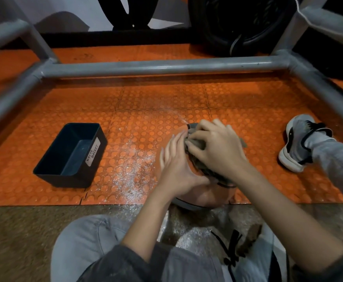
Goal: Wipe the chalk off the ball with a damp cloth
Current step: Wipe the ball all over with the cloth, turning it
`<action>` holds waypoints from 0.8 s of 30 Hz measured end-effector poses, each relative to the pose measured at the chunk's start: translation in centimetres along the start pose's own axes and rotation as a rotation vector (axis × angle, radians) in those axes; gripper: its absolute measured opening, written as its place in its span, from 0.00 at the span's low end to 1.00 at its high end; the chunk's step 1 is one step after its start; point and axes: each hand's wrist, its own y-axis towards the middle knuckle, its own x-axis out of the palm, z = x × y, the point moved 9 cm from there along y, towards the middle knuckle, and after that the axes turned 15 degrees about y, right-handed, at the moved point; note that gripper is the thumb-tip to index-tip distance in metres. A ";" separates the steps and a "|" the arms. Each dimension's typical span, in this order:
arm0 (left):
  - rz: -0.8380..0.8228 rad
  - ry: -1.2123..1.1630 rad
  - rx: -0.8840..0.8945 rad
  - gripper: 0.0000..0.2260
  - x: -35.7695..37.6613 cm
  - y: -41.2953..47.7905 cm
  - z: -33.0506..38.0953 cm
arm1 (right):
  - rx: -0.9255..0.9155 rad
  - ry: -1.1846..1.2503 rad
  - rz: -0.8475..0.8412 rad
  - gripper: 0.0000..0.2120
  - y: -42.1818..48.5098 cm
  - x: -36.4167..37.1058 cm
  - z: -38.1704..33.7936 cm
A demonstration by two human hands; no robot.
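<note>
Knees in grey trousers (89,237) fill the bottom of the view, the person sitting on a speckled brown floor (24,241) that is dusted white with chalk between the legs. Both forearms reach forward from dark sleeves to the ball (209,195), an orange one with a grey band. It rests at the near edge of the orange studded mat (166,98), right where the mat meets the brown floor.

The left hand (176,165) lies flat against the ball's left side, fingers straight and close together, bracing it. The right hand (217,147) is on top of the ball with its fingers curled over the grey cloth (196,143), pressing it onto the surface. More of the cloth bunches out beneath the wrist.

Loose chalk powder (132,165) is scattered over the mat just left of the ball. Further left, well apart from the ball, stands a dark rectangular bin (73,181) with a label reading "WASTE BASKET" (92,152) on its right wall. To the right, a grey and white shoe (298,143) on the person's outstretched leg rests on the mat.

Beyond these, grey metal frame tubes (156,66) cross the mat and run down both sides. Behind them a large black round object (237,23) stands against the wall; what it is cannot be told.
</note>
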 end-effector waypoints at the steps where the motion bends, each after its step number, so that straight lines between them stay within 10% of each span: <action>1: 0.001 -0.006 0.004 0.56 -0.1 -0.2 -0.2 | -0.004 0.017 -0.031 0.10 0.1 0.2 0.0; 12: 0.060 -0.041 0.083 0.49 -0.1 -1.8 0.4 | 0.554 0.390 0.138 0.07 -1.2 -1.3 12.1; 21: -0.142 -0.134 0.003 0.54 -1.4 0.8 -2.8 | 0.000 0.065 0.005 0.14 0.4 0.1 -0.9; 24: -0.179 -0.192 0.075 0.50 -1.3 0.1 -3.0 | 0.063 0.106 -0.061 0.13 1.4 1.1 0.6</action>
